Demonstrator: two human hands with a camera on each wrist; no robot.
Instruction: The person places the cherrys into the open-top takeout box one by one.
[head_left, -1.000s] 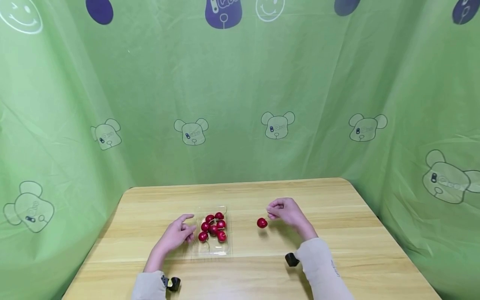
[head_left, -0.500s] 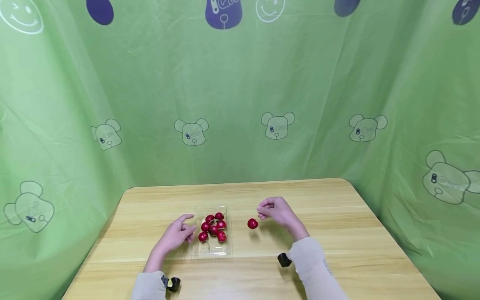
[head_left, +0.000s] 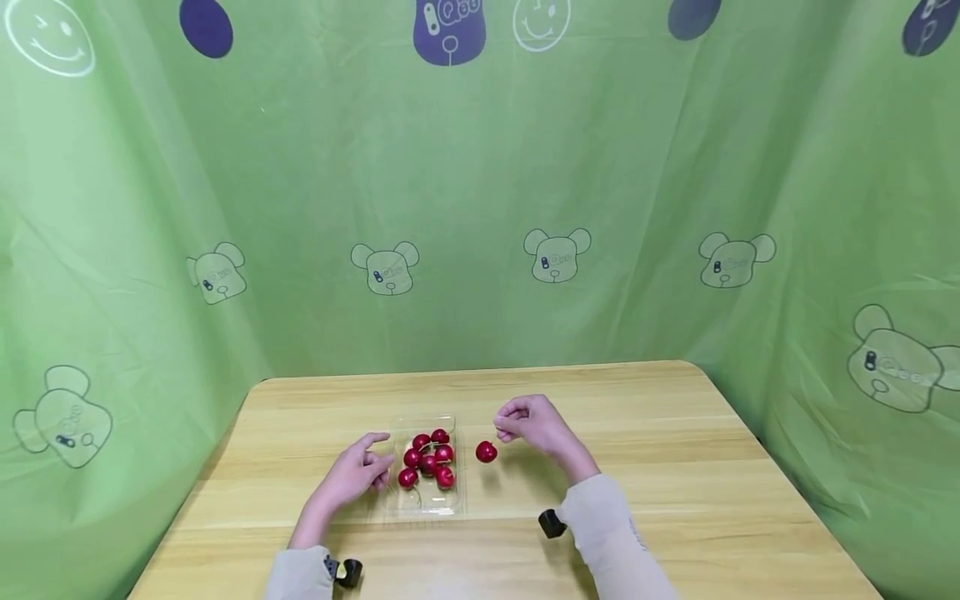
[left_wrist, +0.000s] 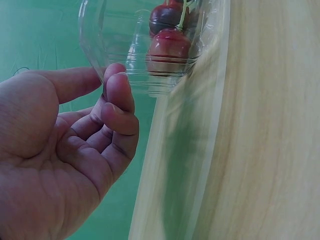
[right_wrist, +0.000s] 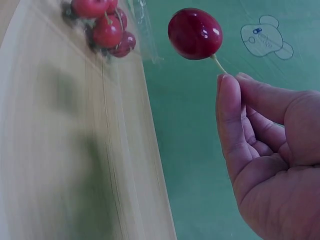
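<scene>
A dark red cherry hangs by its thin green stem above the table, just right of the clear plastic container. My right hand pinches the stem between thumb and forefinger, seen closely in the right wrist view. Inside the clear plastic container lie several cherries with stems. My left hand is at the container's left side. In the left wrist view, its thumb and fingertips pinch the container's rim.
The light wooden table has rounded far corners. A green curtain with printed bear faces surrounds its back and sides. Black cameras sit on the left wrist and right wrist.
My right hand has moved left with the cherry hanging from its stem, closer to the container. The left hand and the container have stayed in place.
</scene>
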